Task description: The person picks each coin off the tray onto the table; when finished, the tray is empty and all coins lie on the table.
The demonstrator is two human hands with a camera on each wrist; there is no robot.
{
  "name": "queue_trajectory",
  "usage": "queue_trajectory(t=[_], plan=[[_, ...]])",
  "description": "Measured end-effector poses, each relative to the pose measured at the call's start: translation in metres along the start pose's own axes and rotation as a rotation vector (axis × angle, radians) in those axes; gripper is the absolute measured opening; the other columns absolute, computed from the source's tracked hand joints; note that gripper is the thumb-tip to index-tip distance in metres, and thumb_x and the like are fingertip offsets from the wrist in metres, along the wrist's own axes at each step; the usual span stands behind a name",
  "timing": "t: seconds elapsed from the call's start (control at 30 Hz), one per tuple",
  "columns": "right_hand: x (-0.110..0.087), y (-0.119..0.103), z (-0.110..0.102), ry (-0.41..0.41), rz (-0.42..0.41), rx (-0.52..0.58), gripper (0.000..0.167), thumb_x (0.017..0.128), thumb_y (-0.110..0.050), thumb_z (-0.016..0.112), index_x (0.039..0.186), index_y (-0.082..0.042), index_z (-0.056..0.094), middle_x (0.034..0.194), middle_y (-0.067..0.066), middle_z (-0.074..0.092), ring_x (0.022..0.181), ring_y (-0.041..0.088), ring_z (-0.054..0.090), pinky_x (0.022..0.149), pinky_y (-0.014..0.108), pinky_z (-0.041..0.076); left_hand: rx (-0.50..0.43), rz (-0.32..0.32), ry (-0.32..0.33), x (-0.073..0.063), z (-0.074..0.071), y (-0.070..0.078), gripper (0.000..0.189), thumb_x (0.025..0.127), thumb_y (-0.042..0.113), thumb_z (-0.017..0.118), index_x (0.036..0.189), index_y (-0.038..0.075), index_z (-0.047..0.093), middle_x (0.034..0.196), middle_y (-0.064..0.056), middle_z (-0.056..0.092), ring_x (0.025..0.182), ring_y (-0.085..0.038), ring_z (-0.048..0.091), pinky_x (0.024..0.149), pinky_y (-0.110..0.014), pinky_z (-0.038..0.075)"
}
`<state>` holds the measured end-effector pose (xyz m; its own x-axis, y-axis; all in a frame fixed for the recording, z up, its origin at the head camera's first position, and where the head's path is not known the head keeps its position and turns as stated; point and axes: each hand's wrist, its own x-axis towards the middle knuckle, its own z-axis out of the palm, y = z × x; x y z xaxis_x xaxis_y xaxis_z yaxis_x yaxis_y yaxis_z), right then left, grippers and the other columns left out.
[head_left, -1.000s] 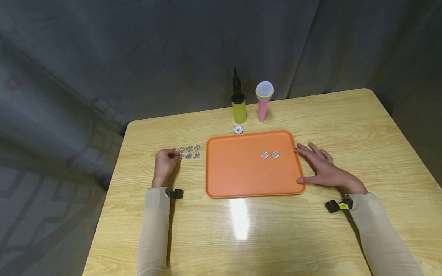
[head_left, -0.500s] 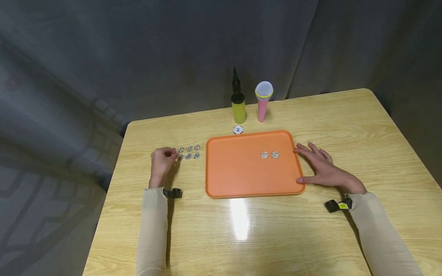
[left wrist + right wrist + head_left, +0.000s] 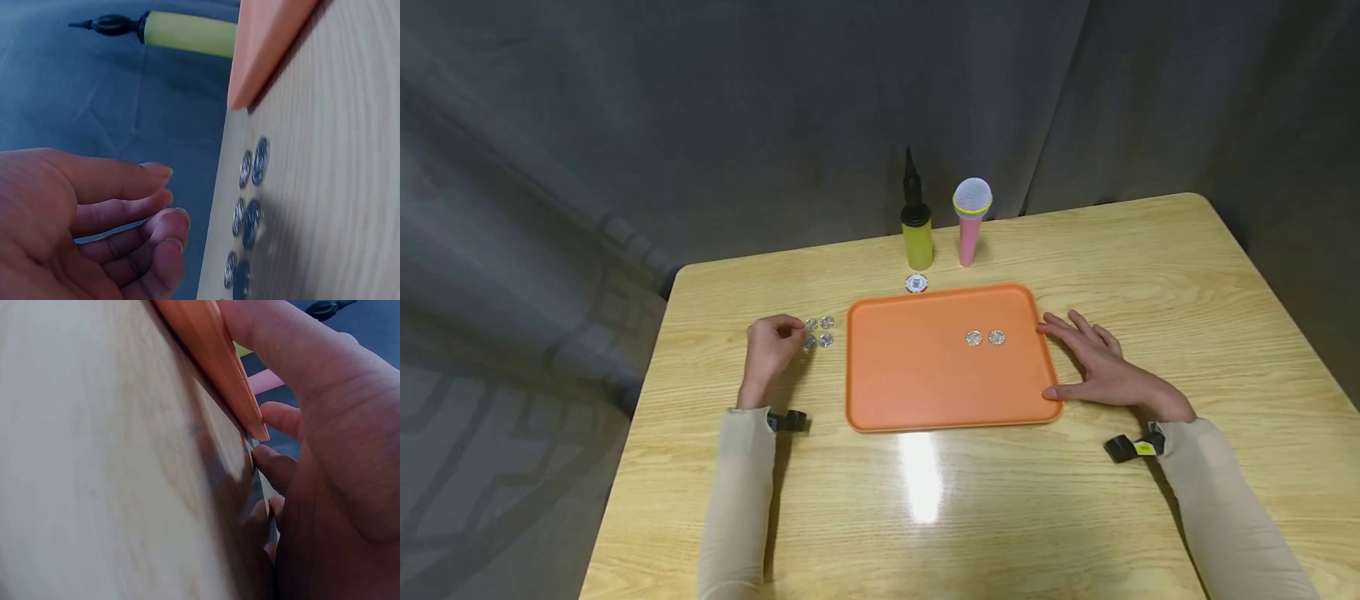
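In the head view my left hand [image 3: 767, 354] hangs over the left end of two short rows of shiny silver discs [image 3: 826, 341] on the table. The left wrist view shows its fingers loosely bent, a gap between thumb and fingertips, and nothing held; the discs [image 3: 260, 160] lie to the right of them. Part of the rows is hidden beneath this hand in the head view. My right hand [image 3: 1101, 367] is spread at the right edge of an orange tray [image 3: 917, 383], thumb and fingertips touching its rim. Two more silver discs [image 3: 973, 338] lie side by side in the tray.
Behind the tray stand a yellow hand pump [image 3: 918, 243] with a black top and a pink toy microphone [image 3: 969, 240]. A white poker chip [image 3: 916, 283] lies by the tray's back rim. Dark curtains [image 3: 820, 125] hang behind the wooden table [image 3: 1000, 508].
My left hand drew slightly left, then moved right along the rows of discs, now covering more of them. The right hand stays at the tray's edge.
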<state>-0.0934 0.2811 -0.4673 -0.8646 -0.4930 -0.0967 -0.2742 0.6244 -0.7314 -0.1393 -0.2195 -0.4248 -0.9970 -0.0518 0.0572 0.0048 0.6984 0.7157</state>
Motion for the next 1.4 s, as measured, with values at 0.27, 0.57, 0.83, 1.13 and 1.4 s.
queue_trajectory(t=[0.27,0.57,0.83,1.13,1.4], plan=[[0.0,0.001,0.001,0.0,-0.003,0.004,0.094,0.079,-0.034,0.083,0.155,-0.016,0.031,0.167,0.021,0.014,0.155,0.045,-0.01,0.114,0.07,-0.006,-0.014,0.042,-0.059,0.001,0.012,0.021,0.012,0.089,0.005,0.068,0.094,-0.004,0.075,0.086,-0.021,0.072,0.068,-0.016,0.057,0.062,-0.022,0.045],[-0.001,0.0,0.001,-0.005,0.006,0.005,0.094,0.079,-0.035,0.083,0.155,-0.016,0.031,0.167,0.021,0.014,0.155,0.044,-0.01,0.115,0.069,-0.006,-0.046,0.115,-0.087,0.004,0.029,0.043,0.011,0.086,0.004,0.069,0.093,-0.004,0.074,0.082,-0.019,0.071,0.069,-0.019,0.059,0.063,-0.022,0.045],[-0.001,0.0,0.0,0.002,-0.006,0.005,0.094,0.079,-0.034,0.083,0.155,-0.014,0.031,0.167,0.023,0.015,0.155,0.046,-0.009,0.114,0.07,-0.006,-0.069,0.169,-0.099,0.008,0.045,0.067,0.009,0.087,0.002,0.072,0.092,-0.004,0.075,0.083,-0.02,0.072,0.069,-0.023,0.06,0.064,-0.022,0.045],[0.0,-0.001,0.0,-0.001,-0.01,0.013,0.093,0.08,-0.033,0.083,0.155,-0.016,0.031,0.166,0.023,0.015,0.155,0.046,-0.01,0.115,0.069,-0.007,-0.044,0.22,-0.155,0.011,0.066,0.093,0.007,0.088,0.004,0.073,0.091,-0.002,0.075,0.086,-0.017,0.074,0.071,-0.022,0.064,0.066,-0.024,0.048],[0.001,-0.001,0.0,0.002,-0.017,0.006,0.093,0.08,-0.032,0.083,0.155,-0.014,0.031,0.166,0.025,0.015,0.154,0.048,-0.008,0.114,0.069,-0.006,-0.035,0.236,-0.22,0.011,0.085,0.112,0.01,0.087,0.007,0.075,0.093,-0.001,0.075,0.086,-0.015,0.073,0.075,-0.019,0.062,0.069,-0.023,0.049]])
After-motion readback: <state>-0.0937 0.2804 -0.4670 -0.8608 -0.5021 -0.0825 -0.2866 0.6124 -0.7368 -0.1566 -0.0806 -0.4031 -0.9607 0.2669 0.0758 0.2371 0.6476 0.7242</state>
